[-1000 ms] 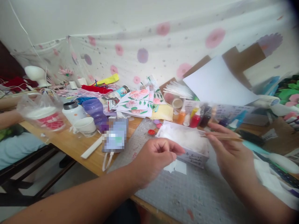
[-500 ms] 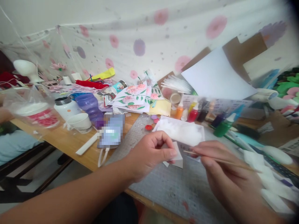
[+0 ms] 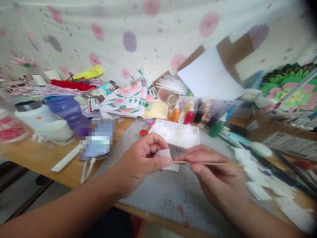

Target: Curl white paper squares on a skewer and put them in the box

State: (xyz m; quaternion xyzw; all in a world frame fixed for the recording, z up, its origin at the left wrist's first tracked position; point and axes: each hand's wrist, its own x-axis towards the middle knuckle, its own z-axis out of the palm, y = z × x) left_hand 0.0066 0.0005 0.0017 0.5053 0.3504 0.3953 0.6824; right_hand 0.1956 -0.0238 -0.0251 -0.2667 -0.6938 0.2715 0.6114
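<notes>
My left hand [image 3: 140,161] is closed in a pinch on a small white piece of tissue paper [image 3: 165,155], held just above the grey cutting mat [image 3: 173,195]. My right hand [image 3: 215,177] grips a thin wooden stick [image 3: 210,163] whose left tip touches the tissue at my left thumb. Both hands hover in front of a white box of tissue pieces [image 3: 177,135].
Small dye bottles [image 3: 189,115] in orange, red and green stand behind the box. A white jar [image 3: 33,114], a paper cup [image 3: 54,131], a purple bottle [image 3: 65,109] and a blurred phone [image 3: 97,138] lie at the left. Cut white pieces [image 3: 262,185] are scattered at the right.
My two hands have come together: the stick's tip now meets the tissue piece pinched in my left hand. The view has swung to the right.
</notes>
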